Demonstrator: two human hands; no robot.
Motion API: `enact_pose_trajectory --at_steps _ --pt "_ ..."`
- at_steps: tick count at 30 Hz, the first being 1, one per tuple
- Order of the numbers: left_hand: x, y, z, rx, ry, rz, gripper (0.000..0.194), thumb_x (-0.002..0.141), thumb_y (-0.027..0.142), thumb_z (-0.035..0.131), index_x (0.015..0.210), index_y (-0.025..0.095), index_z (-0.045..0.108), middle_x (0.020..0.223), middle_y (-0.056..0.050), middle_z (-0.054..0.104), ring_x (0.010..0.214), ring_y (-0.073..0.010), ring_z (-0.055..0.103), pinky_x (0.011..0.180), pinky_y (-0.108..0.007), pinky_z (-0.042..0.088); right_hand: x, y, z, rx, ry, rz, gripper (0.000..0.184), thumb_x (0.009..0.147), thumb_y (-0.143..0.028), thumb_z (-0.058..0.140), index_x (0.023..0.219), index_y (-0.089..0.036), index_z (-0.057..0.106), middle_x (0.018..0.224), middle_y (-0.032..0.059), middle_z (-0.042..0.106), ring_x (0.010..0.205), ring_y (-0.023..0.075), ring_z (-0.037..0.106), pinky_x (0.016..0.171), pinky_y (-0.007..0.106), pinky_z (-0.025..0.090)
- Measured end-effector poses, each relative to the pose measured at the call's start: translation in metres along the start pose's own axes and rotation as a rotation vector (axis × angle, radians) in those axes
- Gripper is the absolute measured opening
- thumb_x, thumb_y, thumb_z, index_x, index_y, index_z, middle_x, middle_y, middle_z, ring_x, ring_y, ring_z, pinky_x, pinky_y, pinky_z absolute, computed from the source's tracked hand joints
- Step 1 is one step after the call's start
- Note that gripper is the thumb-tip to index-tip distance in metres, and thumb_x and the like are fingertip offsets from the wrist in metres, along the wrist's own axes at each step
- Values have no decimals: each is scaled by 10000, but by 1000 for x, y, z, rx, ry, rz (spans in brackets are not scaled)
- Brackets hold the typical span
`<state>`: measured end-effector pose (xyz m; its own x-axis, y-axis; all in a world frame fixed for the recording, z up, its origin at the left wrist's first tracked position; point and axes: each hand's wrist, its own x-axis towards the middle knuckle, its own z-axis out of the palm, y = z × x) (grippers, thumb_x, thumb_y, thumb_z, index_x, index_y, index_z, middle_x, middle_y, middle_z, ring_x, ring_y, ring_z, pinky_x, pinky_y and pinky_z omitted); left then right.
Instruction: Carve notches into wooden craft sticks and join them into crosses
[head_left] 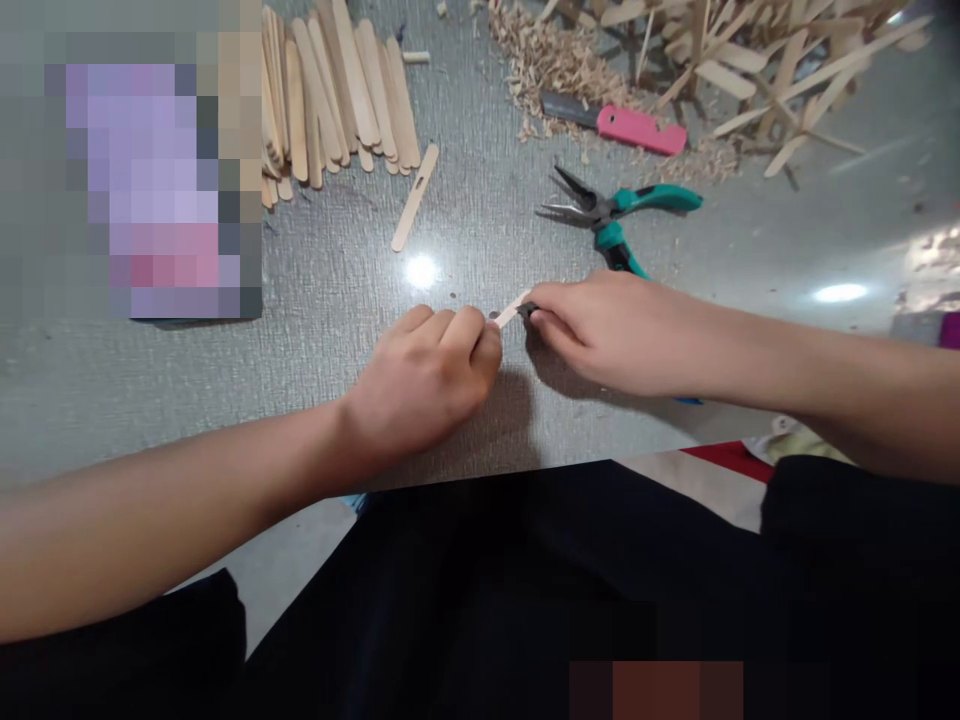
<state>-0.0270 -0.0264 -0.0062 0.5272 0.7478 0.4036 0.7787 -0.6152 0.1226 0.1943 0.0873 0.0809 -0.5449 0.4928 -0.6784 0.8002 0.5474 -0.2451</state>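
Observation:
My left hand (431, 375) is closed on one end of a wooden craft stick (514, 311), which slants up to the right just above the table. At the stick's other end is my right hand (611, 330), its thumb and fingers closed round a small dark-tipped tool (528, 309). The dark tip touches or nearly touches the stick; most of the tool is hidden in the hand, so its kind is unclear. Right behind my right hand lie teal-handled needle-nose pliers (600, 210), jaws apart. Another craft stick (415, 198) with a slot near one end lies farther back.
Many loose craft sticks (352, 85) are piled at the back left. Wood shavings (551, 55) surround a pink-handled folding knife (641, 130) with a dark blade. Joined stick pieces (780, 80) stand at the back right. The table's front edge (480, 477) runs close to my lap.

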Motion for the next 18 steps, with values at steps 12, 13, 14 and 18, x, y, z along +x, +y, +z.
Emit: enact_pose_trajectory --at_steps 12,13,14,18 --pt "2 1 0 -36 -55 -42 306 1082 9 528 1052 116 814 868 -91 737 686 -181 591 659 -393 393 2 -2 -2 37 11 -2 307 1210 -325 430 934 -272 554 784 64 677 705 256 580 726 418 327" --pt "2 1 0 -43 -59 -52 322 1066 -5 516 1034 121 811 860 -89 731 685 -182 587 661 -395 392 2 -3 -2 37 11 1 305 1211 -326 433 938 -273 559 787 65 682 711 258 585 726 418 327" --pt "3 1 0 -44 -61 -58 337 1052 -18 504 1017 124 808 852 -87 724 683 -184 581 662 -396 391 2 -3 -2 36 11 5 303 1211 -325 438 940 -273 562 792 67 686 718 260 589 728 419 328" --pt "3 2 2 -33 -57 -63 360 1040 -30 492 977 126 811 843 -90 721 678 -191 567 662 -401 375 1 -7 -2 24 12 4 313 1205 -291 418 909 -275 517 806 68 675 739 257 581 749 415 340"
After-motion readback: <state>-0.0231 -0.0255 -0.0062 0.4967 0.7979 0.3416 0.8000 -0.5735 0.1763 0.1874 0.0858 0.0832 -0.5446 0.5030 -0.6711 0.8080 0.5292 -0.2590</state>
